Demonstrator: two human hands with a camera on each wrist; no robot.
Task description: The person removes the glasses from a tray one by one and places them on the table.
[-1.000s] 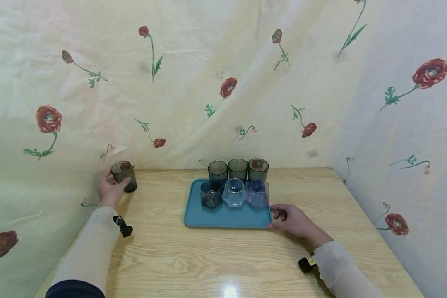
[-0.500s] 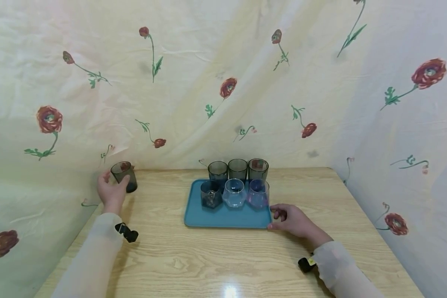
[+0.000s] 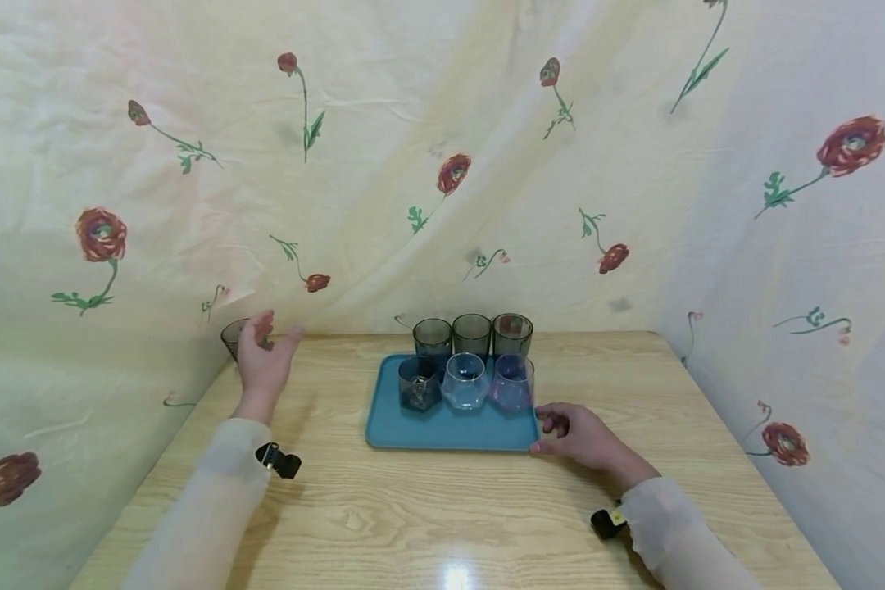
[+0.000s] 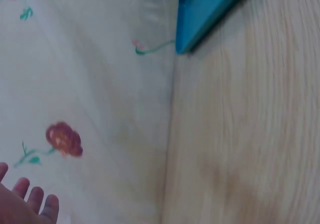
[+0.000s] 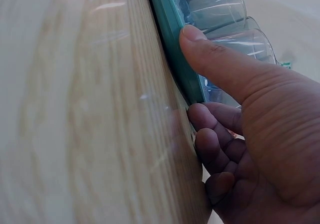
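Note:
My left hand (image 3: 264, 365) is raised over the table's back left, fingers and thumb spread apart, holding nothing. Just behind it stands a smoky grey glass (image 3: 232, 334), mostly hidden by the hand. In the left wrist view only the fingertips of that hand (image 4: 22, 206) show. My right hand (image 3: 588, 438) grips the right side of a blue tray (image 3: 442, 436) near its front corner; the right wrist view has the thumb on the rim (image 5: 175, 48) and the other fingers curled at its edge. On the tray are a grey faceted glass (image 3: 418, 393), a clear glass (image 3: 465, 392) and a pink-purple glass (image 3: 514, 395).
Behind these are three taller smoky glasses, at left (image 3: 432, 338), middle (image 3: 471, 334) and right (image 3: 512, 332). The wooden table (image 3: 383, 516) meets a flower-printed cloth (image 3: 369, 205) at the back and sides.
My left hand has let go of the smoky glass and moved right, its fingers opening. That glass now stands behind the hand. The right hand and tray have not moved.

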